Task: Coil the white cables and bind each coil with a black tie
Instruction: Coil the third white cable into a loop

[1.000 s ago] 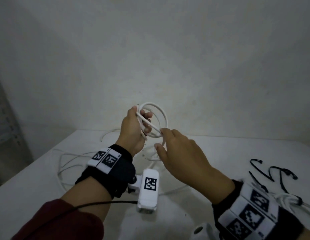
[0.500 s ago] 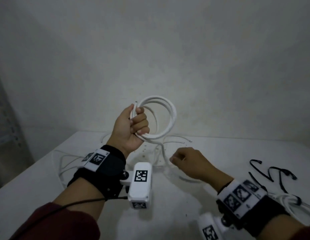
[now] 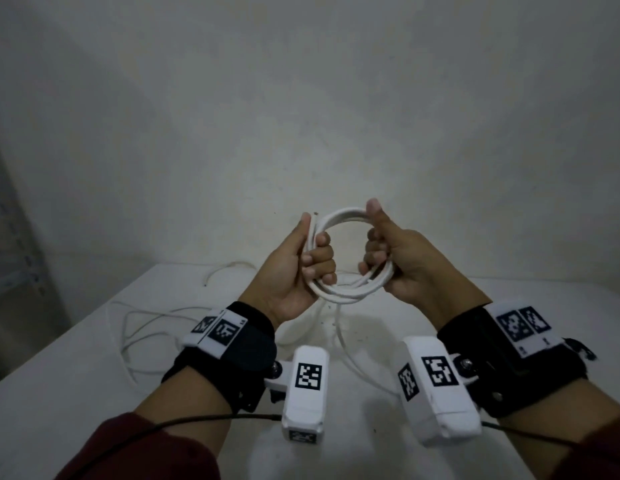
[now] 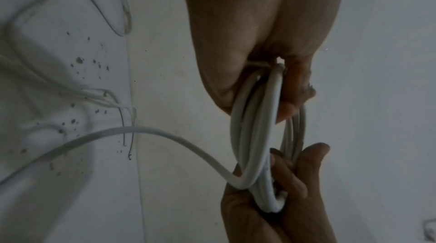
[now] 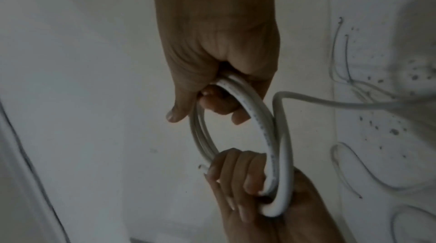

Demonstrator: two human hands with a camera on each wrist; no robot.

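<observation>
Head view: the left hand (image 3: 294, 268) and right hand (image 3: 402, 261) grip the white cable coil (image 3: 346, 292) at nine and three o'clock, above the surface (image 3: 76, 393); loose cables (image 3: 135, 327) lie at eight o'clock.

Left wrist view: fingers (image 4: 295, 88) curl round the coil.

Right wrist view: the tail (image 5: 342, 103) trails toward three o'clock.

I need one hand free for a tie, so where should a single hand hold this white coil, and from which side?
Take the coil at its bottom arc, coming from underneath. There every loop lies bunched together and the loose tail leaves it toward the table, so one grip likely pins all turns. Left hand and right hand now hold opposite sides.
</observation>
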